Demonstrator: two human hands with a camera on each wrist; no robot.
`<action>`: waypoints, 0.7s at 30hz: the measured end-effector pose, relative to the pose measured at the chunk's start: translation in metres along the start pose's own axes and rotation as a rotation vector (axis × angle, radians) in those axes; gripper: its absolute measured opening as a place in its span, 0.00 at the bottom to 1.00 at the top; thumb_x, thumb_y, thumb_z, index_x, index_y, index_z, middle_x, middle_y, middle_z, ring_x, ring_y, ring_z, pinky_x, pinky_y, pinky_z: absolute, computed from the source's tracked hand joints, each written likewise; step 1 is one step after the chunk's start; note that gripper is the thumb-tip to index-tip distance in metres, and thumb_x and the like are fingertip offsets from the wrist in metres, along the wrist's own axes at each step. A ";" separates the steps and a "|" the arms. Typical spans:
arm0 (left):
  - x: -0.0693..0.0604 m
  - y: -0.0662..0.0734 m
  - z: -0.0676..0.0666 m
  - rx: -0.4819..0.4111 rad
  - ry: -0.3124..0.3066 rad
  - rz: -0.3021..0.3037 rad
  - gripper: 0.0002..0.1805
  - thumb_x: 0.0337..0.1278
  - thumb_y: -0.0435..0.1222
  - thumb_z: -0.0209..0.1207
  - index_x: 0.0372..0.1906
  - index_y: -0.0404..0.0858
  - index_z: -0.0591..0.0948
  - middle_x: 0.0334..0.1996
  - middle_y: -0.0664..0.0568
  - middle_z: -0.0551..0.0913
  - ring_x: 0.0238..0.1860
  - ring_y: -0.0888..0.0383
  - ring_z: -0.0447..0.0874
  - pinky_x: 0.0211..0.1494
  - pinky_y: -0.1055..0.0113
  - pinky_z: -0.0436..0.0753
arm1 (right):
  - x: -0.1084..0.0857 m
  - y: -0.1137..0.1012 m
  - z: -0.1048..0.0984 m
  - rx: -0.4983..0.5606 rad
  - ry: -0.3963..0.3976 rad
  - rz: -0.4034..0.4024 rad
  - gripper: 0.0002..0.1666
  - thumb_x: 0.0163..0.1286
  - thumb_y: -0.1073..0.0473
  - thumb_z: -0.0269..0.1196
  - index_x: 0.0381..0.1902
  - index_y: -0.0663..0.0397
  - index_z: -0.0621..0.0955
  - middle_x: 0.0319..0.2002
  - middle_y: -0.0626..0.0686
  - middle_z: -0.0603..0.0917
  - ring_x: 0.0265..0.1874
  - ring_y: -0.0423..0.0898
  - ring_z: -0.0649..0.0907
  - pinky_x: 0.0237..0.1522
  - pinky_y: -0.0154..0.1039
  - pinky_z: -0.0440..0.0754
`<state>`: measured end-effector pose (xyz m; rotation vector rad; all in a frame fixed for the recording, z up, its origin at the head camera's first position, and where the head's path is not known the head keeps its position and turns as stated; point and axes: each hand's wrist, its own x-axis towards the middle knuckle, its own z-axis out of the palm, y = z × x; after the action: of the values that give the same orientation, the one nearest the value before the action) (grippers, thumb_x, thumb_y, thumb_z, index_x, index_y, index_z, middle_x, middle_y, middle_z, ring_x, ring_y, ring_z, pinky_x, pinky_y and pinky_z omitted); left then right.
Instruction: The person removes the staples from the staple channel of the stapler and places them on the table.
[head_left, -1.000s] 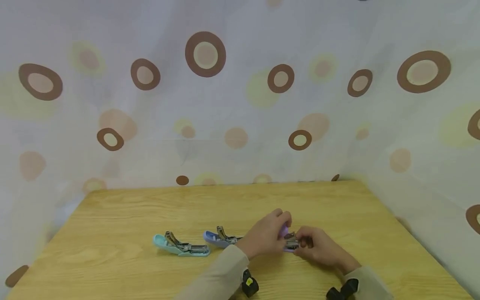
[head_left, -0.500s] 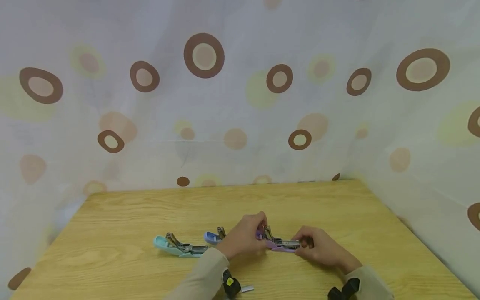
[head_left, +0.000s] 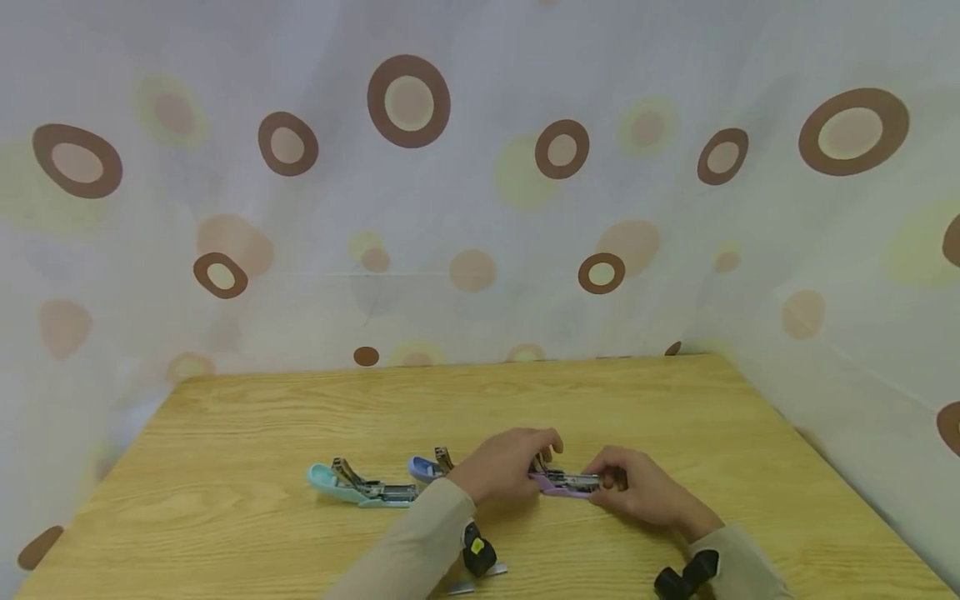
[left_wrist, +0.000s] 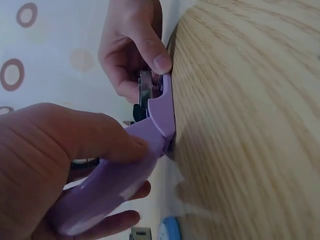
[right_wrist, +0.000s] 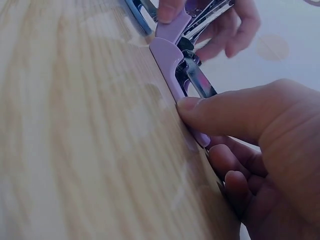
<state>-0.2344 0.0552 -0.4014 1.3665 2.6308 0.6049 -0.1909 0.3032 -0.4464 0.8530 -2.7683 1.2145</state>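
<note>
A purple stapler lies spread open on the table between my two hands, its metal magazine bare. In the left wrist view my left hand holds the stapler's tilted top cover, thumb on one side and fingers on the other. My right hand pinches the far end of the base; in the right wrist view the thumb presses the purple base. Left of my hands stand a blue stapler, partly hidden by the left hand, and a teal stapler, both opened.
Two short silver strips, likely staples, lie near the left wrist at the front of the wooden table. A patterned cloth hangs behind the table and along its sides.
The left hand swung the purple stapler's cover leftward, then shifted slightly back to the right. The right hand stayed at the base. Silver strips by the left wrist came into view.
</note>
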 end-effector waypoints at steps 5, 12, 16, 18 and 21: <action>0.014 0.005 -0.002 0.030 -0.034 0.034 0.23 0.51 0.31 0.65 0.53 0.48 0.77 0.44 0.57 0.84 0.38 0.66 0.81 0.41 0.73 0.77 | 0.002 -0.003 0.000 0.017 0.005 -0.006 0.10 0.61 0.61 0.68 0.40 0.49 0.81 0.30 0.45 0.76 0.25 0.33 0.71 0.25 0.30 0.72; 0.027 0.010 -0.006 0.174 -0.103 0.025 0.17 0.47 0.33 0.68 0.44 0.51 0.83 0.35 0.60 0.85 0.36 0.66 0.80 0.37 0.75 0.76 | 0.006 -0.001 0.002 0.033 0.013 -0.062 0.10 0.61 0.62 0.67 0.41 0.48 0.81 0.29 0.46 0.77 0.25 0.32 0.71 0.24 0.30 0.73; 0.029 0.012 -0.005 0.196 -0.138 0.050 0.13 0.47 0.34 0.69 0.40 0.51 0.86 0.34 0.62 0.85 0.34 0.68 0.78 0.36 0.76 0.75 | 0.004 -0.001 0.002 0.039 0.011 -0.061 0.10 0.61 0.63 0.67 0.41 0.49 0.81 0.29 0.46 0.77 0.24 0.31 0.71 0.23 0.30 0.73; 0.029 0.013 -0.005 0.204 -0.149 0.056 0.13 0.47 0.34 0.68 0.40 0.52 0.87 0.35 0.63 0.84 0.34 0.69 0.77 0.37 0.77 0.75 | 0.003 -0.001 0.002 0.040 0.009 -0.053 0.10 0.61 0.63 0.67 0.41 0.50 0.81 0.29 0.46 0.77 0.24 0.31 0.71 0.23 0.30 0.73; 0.029 0.015 -0.004 0.209 -0.162 0.054 0.14 0.49 0.35 0.68 0.42 0.53 0.87 0.38 0.62 0.84 0.38 0.69 0.78 0.40 0.76 0.76 | 0.002 -0.002 0.001 0.041 0.011 -0.047 0.11 0.61 0.63 0.68 0.42 0.51 0.81 0.29 0.46 0.77 0.24 0.32 0.71 0.23 0.30 0.73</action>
<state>-0.2411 0.0846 -0.3893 1.4768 2.5925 0.2173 -0.1912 0.3006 -0.4452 0.9056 -2.7079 1.2685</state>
